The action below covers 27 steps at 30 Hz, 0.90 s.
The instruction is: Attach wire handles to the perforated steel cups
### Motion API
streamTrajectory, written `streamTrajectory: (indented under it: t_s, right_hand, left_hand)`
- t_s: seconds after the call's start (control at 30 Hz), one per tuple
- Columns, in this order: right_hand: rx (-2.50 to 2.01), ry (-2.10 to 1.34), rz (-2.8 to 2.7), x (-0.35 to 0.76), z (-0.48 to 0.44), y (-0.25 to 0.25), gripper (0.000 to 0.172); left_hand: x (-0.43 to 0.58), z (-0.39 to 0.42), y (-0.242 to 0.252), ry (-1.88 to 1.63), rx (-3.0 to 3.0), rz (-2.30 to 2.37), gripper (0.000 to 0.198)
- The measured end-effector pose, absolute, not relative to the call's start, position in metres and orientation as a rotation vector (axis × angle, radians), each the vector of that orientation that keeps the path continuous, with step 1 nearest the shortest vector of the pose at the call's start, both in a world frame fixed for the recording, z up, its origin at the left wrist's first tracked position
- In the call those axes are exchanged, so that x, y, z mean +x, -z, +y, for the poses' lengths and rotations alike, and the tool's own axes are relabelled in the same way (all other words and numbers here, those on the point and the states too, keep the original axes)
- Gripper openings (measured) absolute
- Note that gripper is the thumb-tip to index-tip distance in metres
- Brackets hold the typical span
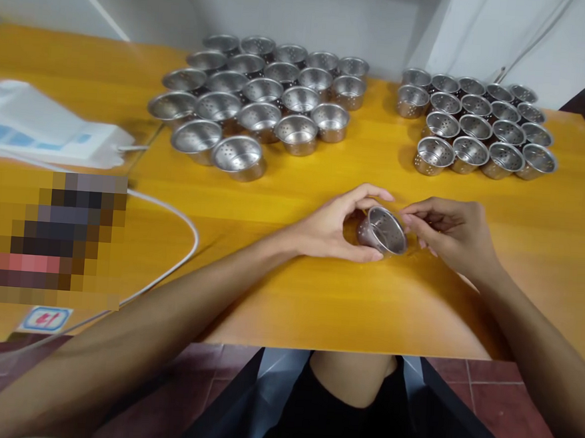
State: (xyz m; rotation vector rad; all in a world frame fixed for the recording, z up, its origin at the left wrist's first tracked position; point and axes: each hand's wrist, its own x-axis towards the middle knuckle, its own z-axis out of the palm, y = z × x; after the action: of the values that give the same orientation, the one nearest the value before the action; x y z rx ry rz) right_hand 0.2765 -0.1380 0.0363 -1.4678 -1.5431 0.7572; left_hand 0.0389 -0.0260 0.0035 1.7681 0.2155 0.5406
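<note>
A small perforated stainless-steel strainer cup (386, 231) is tilted above the front part of the table, its mouth turned up and toward the right. My left hand (325, 224) curves around its left side, thumb below and fingers above. Thin lines show inside the cup, too blurred to identify. Close to the cup's right rim, my right hand (454, 230) has thumb and forefinger pinched together. Whatever that pinch may hold is too small to make out, and I cannot tell whether the fingertips touch the rim.
Rows of similar strainer cups (260, 120) stand at the back left, with a second group of cups (470, 153) at the back right. A white power strip (87, 143) and a white cable (191, 228) lie on the left of the yellow table (287, 299). A blurred-out patch covers items nearby.
</note>
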Motion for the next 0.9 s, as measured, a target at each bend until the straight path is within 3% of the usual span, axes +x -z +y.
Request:
streamTrajectory:
  t_s: [0.3, 0.5, 0.9]
  right_hand:
    - [-1.410, -1.068, -1.418, 0.275, -0.136, -0.036, 0.037]
    - [-1.441, -1.072, -1.364, 0.274, -0.136, -0.032, 0.036]
    - [-1.354, -1.223, -1.140, 0.268, -0.133, -0.027, 0.046]
  left_hand:
    - [0.042, -0.026, 0.000, -0.534, 1.775, 0.235, 0.077]
    - [0.043, -0.026, 0.001, -0.536, 1.789, 0.252, 0.076]
    - [0.042, -0.024, -0.007, -0.529, 1.908, 0.211, 0.059]
